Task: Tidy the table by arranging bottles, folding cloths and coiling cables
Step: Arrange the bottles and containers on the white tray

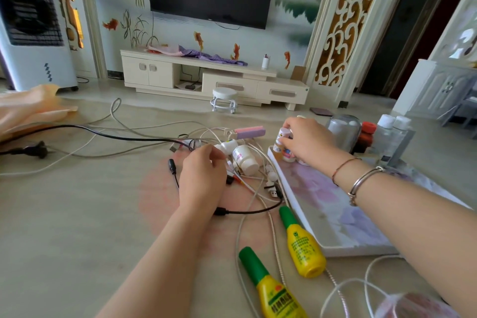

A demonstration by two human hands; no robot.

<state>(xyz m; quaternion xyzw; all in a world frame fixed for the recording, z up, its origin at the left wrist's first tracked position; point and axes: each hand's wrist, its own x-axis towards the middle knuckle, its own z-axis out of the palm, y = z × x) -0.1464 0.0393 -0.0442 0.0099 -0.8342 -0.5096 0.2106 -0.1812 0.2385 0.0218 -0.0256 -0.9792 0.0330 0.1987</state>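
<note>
We take the white rectangular tray with the pale purple flower print (335,214) as our landmark. At its far left corner our right hand (307,142) is curled round a small white bottle with an orange-and-white label (282,137), standing it upright among a few other small bottles there. Just left of the tray lies a tangle of white and black cables (247,181) on the beige worktop (77,214), and in it a white pill bottle (245,159) on its side. Our left hand (201,178) rests over that tangle with fingers bent towards a small white plug; whether it grips anything we cannot tell.

Beyond the tray's far edge stand two clear bottles with white caps (392,137) and a dark red bottle (365,137). Near the tray's front left corner lie two yellow squeeze bottles with green caps (304,245) – both on their sides, one touching the rim.

To do this step well, we should set the small bottle flat on its base, tight against its neighbours, and let go only once it stands steady – a nudge could topple the row. A peach cloth (31,111) waits far left.
</note>
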